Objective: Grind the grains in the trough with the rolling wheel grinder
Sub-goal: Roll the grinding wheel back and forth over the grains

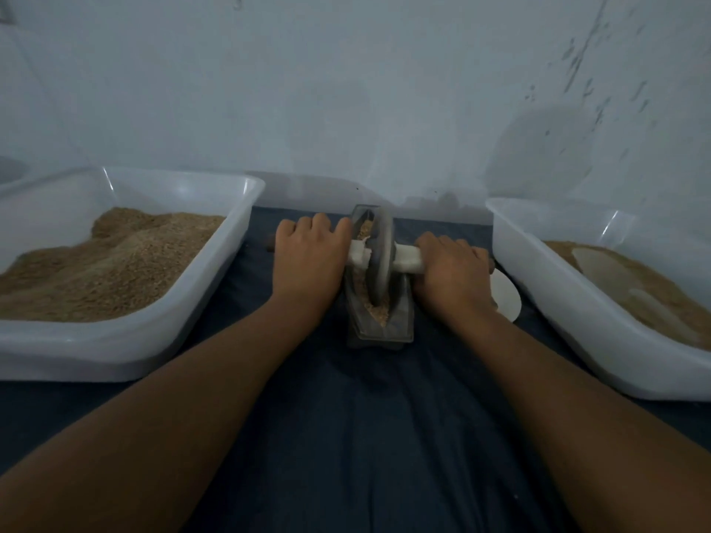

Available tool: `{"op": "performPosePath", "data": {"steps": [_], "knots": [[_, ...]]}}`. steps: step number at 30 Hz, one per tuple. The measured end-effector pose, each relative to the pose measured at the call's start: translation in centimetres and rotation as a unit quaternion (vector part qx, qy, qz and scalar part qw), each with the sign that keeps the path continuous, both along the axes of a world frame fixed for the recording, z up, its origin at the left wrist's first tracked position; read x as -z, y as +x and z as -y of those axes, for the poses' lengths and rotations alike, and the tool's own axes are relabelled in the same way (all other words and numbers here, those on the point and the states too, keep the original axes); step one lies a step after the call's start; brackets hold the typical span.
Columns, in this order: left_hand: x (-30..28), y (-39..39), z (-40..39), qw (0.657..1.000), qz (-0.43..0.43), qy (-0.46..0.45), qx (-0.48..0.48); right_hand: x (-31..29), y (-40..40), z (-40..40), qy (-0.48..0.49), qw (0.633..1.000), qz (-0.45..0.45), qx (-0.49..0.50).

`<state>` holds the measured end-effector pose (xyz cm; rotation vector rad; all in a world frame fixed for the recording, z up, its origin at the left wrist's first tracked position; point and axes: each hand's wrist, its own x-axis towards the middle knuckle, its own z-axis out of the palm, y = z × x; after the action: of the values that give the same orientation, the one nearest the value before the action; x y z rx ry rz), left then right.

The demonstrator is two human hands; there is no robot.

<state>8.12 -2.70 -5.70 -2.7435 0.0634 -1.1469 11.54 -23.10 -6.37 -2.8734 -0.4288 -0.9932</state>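
A dark metal boat-shaped trough lies lengthwise on the dark blue cloth at centre. Tan grains sit in its groove. A grey metal wheel stands upright in the trough on a white-wrapped axle handle. My left hand grips the handle's left end. My right hand grips its right end. Both hands hide most of the handle ends; only small dark tips show outside them.
A white plastic tub heaped with tan grain stands at the left. Another white tub at the right holds a thinner layer of ground grain. A white round object lies behind my right hand. A pale wall rises close behind.
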Motion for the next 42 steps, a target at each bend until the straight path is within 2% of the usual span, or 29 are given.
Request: {"op": "performPosePath", "data": {"steps": [5,14,28,32,42], "knots": [[0.1,1.3,-0.4,1.0,0.002,-0.005,0.003,-0.6,1.4,-0.4,-0.028,0.999,-0.017,0.033],[0.0,3.5,-0.6,1.0,0.011,0.002,-0.002,-1.2,3.7,-0.7,-0.033,0.999,-0.034,0.023],[-0.6,6.6,-1.1,1.0,0.019,0.012,0.012,-4.1,7.0,-1.2,-0.037,0.979,-0.2,0.014],[-0.4,6.3,-1.0,1.0,0.022,0.01,0.013,-3.8,6.8,-1.2,-0.034,0.982,-0.183,0.013],[0.4,2.6,-0.7,0.999,0.034,0.004,0.012,-1.7,2.2,-0.8,-0.025,0.998,-0.056,0.008]]}}
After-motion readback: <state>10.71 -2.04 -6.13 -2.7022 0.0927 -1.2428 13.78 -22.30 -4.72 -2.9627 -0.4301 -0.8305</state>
